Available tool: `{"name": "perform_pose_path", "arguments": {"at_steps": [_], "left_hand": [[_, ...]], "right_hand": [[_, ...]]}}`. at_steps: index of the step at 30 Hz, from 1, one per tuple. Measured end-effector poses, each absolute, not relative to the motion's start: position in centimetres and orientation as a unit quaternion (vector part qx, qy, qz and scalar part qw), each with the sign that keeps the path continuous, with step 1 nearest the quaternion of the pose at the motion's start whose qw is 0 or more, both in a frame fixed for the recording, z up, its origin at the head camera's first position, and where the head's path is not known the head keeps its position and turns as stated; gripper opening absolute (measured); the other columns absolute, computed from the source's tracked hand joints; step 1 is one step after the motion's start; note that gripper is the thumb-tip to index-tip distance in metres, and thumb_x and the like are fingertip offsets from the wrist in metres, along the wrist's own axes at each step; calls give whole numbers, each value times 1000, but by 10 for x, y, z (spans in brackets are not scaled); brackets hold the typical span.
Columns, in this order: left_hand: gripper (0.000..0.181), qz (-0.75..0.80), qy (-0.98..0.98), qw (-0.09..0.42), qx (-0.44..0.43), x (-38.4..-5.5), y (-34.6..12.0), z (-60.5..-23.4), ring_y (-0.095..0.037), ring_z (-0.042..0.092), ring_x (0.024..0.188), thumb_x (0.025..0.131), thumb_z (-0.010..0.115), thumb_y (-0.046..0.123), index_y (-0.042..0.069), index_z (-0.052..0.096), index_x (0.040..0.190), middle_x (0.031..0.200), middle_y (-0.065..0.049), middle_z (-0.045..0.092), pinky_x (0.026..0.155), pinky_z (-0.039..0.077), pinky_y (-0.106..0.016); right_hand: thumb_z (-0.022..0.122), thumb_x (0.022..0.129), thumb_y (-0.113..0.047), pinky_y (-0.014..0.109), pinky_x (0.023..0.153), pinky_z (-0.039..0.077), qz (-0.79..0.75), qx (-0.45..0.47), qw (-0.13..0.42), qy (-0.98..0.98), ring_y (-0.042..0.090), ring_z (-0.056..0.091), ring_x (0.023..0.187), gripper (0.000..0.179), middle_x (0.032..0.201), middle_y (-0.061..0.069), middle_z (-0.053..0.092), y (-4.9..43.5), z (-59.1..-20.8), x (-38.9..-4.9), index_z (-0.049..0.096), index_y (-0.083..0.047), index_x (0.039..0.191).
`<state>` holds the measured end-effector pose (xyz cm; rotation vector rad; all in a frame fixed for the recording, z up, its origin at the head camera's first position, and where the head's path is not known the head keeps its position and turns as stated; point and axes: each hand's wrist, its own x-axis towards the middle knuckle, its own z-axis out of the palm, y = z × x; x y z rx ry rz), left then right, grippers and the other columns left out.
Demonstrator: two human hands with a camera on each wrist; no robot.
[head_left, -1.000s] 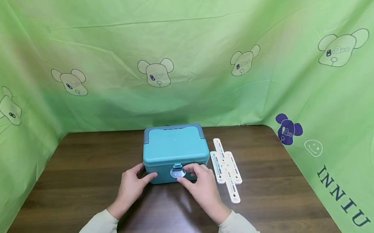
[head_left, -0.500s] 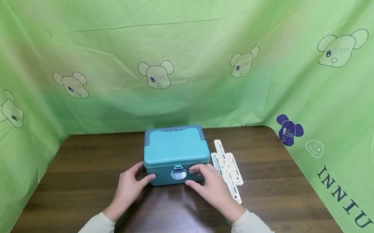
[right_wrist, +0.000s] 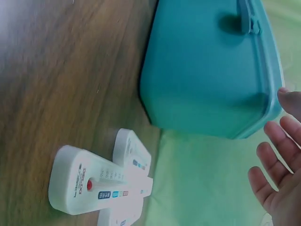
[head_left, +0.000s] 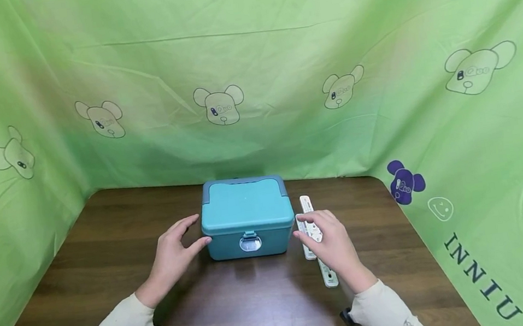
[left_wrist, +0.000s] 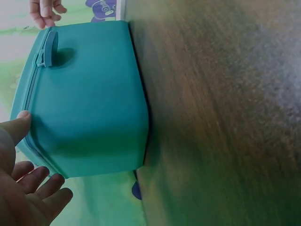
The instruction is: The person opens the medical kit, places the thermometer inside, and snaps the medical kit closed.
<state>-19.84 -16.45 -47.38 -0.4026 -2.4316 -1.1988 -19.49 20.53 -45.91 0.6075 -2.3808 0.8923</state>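
Note:
A teal plastic storage box (head_left: 247, 214) stands on the table with its lid down. Its latch (head_left: 250, 241) sits at the front middle, hanging over the front wall. My left hand (head_left: 171, 257) is at the box's left front corner, thumb and fingers spread; in the left wrist view the thumb tip overlaps the lid rim. At the right front corner is my right hand (head_left: 328, 239), fingers apart with nothing between them. In the right wrist view its thumb tip is right at the lid edge. The right hand partly hides several white thermometers (right_wrist: 94, 181) in the head view.
The thermometers lie grouped on the table just right of the box. A brown wood-grain table (head_left: 125, 219) bears everything. Green curtain (head_left: 276, 45) with bear prints encloses the back and both sides, close behind the box.
My right hand has left the latch and moved right to the box's right front corner, now over the thermometers. The left hand has eased slightly left and up along its corner.

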Motion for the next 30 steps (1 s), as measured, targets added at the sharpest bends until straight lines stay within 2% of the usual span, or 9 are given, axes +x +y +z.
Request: {"name": "perform_pose_path", "arguments": {"at_steps": [6,13,30], "left_hand": [[59,-431,-865,207,-151,-200,-162,-473,-30,65,123,80,89,22,6,68,133,132,-11,69,102,53,-50],[54,-434,-861,209,-162,-200,-160,-476,-27,65,124,84,87,21,7,69,132,131,-9,69,103,53,-48],[48,-422,-856,233,-188,-207,-165,-465,-23,66,121,83,87,21,5,72,126,129,-7,70,101,54,-44]], "right_hand": [[87,84,-20,43,97,50,330,204,238,-890,22,62,113,44,120,4,73,206,-465,-208,72,-9,123],[87,83,-20,45,97,53,350,184,233,-889,24,65,112,42,117,7,74,200,-470,-211,74,-8,121],[88,82,-18,34,97,51,370,199,270,-867,18,65,111,37,113,-1,76,200,-462,-217,78,-13,116]]}}
